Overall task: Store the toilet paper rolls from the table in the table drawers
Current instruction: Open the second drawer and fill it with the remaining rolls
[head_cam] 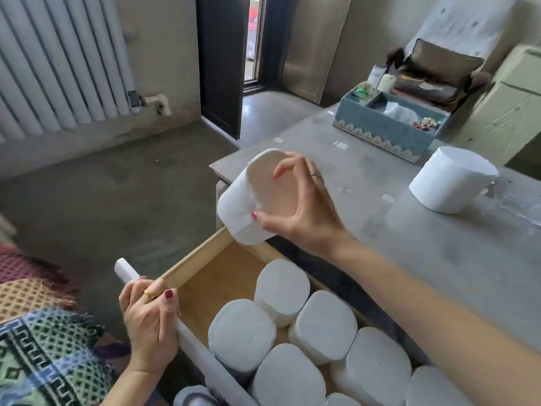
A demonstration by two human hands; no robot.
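Grey table (380,230): right hand (304,212) clamps a toilet paper roll (248,200), axis tilted, above the open drawer (216,273)'s bare space at 7 o'clock; left hand (149,320) grips the drawer front (193,344).

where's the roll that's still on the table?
In the head view, the last roll on the table stands upright at right on the grey tabletop, just in front of the blue lace-trimmed organizer box, right of the right hand.
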